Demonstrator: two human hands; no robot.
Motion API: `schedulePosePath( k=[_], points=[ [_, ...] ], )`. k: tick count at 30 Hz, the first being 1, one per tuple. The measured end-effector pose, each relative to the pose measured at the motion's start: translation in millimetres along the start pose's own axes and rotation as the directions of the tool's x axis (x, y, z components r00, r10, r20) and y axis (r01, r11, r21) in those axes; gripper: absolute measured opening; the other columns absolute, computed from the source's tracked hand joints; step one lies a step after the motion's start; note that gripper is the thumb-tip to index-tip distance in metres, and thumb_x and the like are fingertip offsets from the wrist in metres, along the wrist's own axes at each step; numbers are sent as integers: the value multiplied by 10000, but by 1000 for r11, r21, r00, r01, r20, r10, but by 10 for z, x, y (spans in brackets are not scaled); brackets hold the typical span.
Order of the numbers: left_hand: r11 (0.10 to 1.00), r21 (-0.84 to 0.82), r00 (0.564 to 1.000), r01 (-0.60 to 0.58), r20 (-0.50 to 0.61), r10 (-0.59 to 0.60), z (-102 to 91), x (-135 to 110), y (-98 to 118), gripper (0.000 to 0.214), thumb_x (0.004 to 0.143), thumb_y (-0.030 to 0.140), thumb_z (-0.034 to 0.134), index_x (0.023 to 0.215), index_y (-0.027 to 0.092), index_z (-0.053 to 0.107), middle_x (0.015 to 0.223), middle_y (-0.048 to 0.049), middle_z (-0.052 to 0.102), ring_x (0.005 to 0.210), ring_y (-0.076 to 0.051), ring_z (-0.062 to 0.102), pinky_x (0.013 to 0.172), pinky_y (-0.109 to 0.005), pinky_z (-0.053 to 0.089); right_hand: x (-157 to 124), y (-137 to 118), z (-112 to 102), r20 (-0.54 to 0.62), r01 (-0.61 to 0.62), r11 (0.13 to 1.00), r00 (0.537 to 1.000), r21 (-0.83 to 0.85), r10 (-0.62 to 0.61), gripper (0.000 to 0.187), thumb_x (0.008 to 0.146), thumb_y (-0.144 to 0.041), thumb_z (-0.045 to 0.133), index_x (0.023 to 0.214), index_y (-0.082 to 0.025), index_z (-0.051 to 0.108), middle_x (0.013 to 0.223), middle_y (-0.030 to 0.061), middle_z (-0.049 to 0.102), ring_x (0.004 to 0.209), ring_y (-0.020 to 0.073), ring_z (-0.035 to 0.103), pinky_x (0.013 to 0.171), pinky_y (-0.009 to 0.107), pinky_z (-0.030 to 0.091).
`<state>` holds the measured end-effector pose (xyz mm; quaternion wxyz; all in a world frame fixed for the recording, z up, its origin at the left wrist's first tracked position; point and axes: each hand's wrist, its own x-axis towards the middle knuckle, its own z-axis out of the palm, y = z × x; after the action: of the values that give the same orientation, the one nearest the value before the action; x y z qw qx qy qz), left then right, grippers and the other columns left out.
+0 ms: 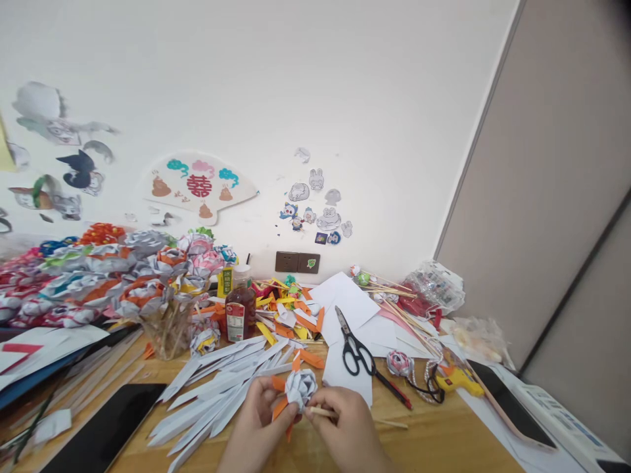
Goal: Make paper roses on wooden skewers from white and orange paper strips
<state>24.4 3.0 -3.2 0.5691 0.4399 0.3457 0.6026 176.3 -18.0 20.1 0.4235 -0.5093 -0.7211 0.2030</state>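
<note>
A folded paper flower [300, 389], white with orange strips sticking out around it, is over the front middle of the table. My left hand [260, 420] is closed on its left side, thumb in front. On the flower's right, my right hand [345, 420] is closed round a thin wooden stick [323, 412], its near tip close to the flower; whether they touch I cannot tell. Past my right fingers, the stick's other end shows. Long folded white paper strips [221, 387] fan out left of my hands. Black-handled scissors [355, 348] lie on white paper beyond my right hand.
Many finished paper flowers [142, 289] are heaped at the left. A dark phone [106, 430] lies front left, another phone [513, 404] at right beside a yellow glue gun [461, 381]. A capped bottle [240, 309] stands before orange and yellow paper pieces [296, 312].
</note>
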Motion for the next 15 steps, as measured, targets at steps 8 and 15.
schedulePosePath(
  k=[8, 15],
  points=[
    [1000, -13, 998, 22, -51, -22, 137, -127, 161, 455, 515, 488, 840, 751, 215, 563, 766, -29, 725, 776, -267, 694, 606, -352, 554, -16, 66, 65, -85, 125, 990, 988, -69, -130, 113, 699, -104, 591, 655, -180, 662, 601, 7, 662, 547, 163, 604, 505, 204, 348],
    [999, 11, 999, 35, -10, -35, 98, -75, 197, 450, 511, 470, 848, 750, 208, 572, 804, -45, 720, 818, -273, 687, 597, -335, 548, -27, 46, 26, -193, 263, 958, 940, -111, -280, 162, 793, -188, 511, 699, -191, 643, 580, -1, 641, 510, 151, 586, 497, 215, 348]
  ],
)
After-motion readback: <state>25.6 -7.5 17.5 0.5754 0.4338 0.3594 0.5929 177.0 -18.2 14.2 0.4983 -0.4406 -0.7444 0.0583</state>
